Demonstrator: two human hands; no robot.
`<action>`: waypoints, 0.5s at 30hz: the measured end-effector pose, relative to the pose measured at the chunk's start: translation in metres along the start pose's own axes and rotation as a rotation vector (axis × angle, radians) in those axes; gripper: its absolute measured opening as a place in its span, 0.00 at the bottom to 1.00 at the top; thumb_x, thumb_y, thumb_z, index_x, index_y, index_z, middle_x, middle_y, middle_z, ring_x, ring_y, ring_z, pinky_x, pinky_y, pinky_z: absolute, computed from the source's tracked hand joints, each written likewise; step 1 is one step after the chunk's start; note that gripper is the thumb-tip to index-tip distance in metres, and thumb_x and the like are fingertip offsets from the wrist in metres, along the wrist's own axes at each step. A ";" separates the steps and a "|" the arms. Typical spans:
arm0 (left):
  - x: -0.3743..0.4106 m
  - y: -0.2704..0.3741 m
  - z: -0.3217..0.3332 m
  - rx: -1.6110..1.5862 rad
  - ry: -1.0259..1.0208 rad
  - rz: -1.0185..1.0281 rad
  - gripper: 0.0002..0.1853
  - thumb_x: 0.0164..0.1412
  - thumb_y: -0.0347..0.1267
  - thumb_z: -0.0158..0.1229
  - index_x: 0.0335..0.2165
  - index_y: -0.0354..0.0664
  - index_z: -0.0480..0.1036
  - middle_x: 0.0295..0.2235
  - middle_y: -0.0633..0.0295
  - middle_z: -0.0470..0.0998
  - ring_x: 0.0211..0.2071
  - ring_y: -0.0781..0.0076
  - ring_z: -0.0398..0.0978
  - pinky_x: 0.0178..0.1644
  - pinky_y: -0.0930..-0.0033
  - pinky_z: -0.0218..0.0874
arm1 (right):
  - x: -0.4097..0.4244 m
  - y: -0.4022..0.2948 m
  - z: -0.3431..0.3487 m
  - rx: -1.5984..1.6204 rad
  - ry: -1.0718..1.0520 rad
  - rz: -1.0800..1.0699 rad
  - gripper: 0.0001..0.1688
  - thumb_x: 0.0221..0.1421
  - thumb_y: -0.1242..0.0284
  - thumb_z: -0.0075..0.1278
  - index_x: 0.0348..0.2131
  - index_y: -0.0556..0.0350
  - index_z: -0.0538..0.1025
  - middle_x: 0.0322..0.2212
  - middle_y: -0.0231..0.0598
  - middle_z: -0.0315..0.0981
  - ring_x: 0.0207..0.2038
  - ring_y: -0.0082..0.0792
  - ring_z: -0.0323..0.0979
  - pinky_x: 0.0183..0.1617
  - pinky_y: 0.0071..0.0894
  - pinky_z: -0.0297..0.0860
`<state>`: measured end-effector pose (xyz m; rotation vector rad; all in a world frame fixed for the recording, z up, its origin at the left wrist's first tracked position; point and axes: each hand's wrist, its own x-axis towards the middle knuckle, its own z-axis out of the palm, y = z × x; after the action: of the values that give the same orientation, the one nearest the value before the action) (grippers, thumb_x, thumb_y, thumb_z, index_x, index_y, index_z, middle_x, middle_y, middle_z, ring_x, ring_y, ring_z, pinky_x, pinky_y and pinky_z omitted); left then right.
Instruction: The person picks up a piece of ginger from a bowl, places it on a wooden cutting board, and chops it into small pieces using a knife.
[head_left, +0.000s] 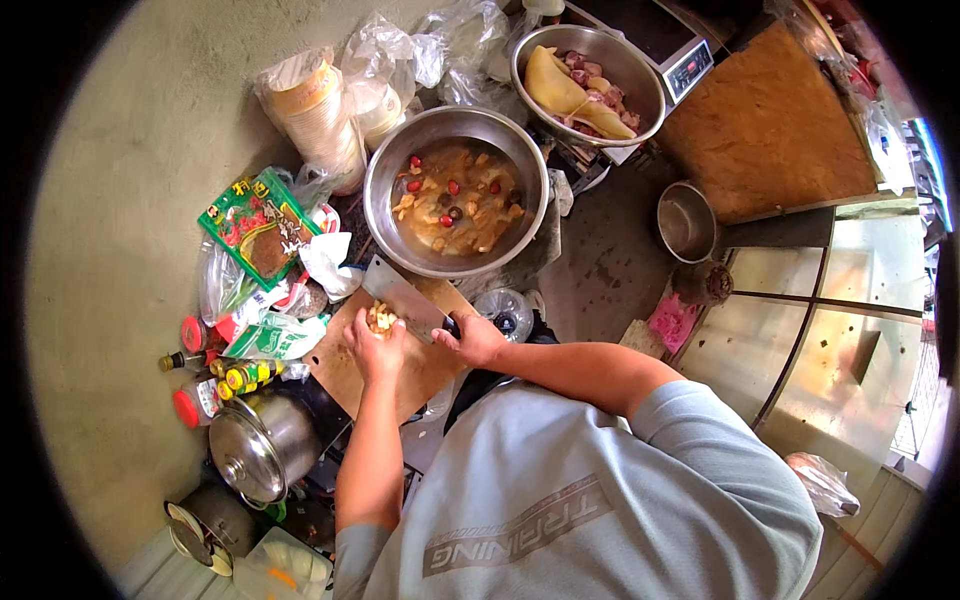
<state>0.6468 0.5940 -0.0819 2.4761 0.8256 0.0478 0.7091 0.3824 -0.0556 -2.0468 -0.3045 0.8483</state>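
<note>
My right hand (478, 341) grips the dark handle of a cleaver (409, 300), whose broad steel blade lies low over a wooden cutting board (429, 375). Cupped at the board's far left part, my left hand (377, 352) holds a small heap of chopped pale-yellow pieces (381, 319) between thumb and fingers, close beside the blade. Just beyond the board stands a large steel bowl (536, 202). Inside it, brownish chunks (480, 217), red dates (453, 187) and a few dark round pieces sit in liquid.
A second steel bowl (652, 124) holds raw meat and yellowish skin, near an induction cooker (686, 71). Left of the board are a green seasoning packet (259, 229), other packets, bottles and a lidded steel pot (262, 450). Stacked paper bowls (315, 120) stand behind; a steel pan (686, 223) sits right.
</note>
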 end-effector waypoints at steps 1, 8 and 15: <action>0.000 0.000 0.000 0.000 0.002 0.001 0.43 0.49 0.40 0.72 0.59 0.35 0.64 0.53 0.42 0.68 0.57 0.42 0.63 0.63 0.48 0.57 | 0.001 0.000 -0.001 -0.002 0.005 0.011 0.37 0.62 0.44 0.52 0.43 0.65 0.75 0.33 0.62 0.79 0.41 0.61 0.78 0.46 0.52 0.72; -0.006 0.001 -0.001 -0.108 0.089 0.034 0.41 0.50 0.40 0.71 0.58 0.35 0.65 0.53 0.42 0.71 0.57 0.41 0.65 0.63 0.47 0.57 | 0.004 0.001 -0.002 -0.079 -0.060 0.005 0.39 0.62 0.45 0.50 0.51 0.65 0.70 0.40 0.64 0.78 0.45 0.63 0.76 0.49 0.53 0.72; -0.036 -0.030 -0.002 -0.272 0.271 -0.002 0.31 0.55 0.32 0.68 0.55 0.34 0.68 0.48 0.47 0.74 0.49 0.50 0.73 0.53 0.53 0.66 | 0.000 -0.006 -0.020 -0.118 -0.017 -0.105 0.47 0.61 0.44 0.50 0.61 0.66 0.63 0.55 0.67 0.66 0.56 0.62 0.69 0.60 0.50 0.67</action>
<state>0.6004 0.5949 -0.0907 2.2384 0.8680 0.4724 0.7224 0.3731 -0.0433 -2.1129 -0.4770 0.8001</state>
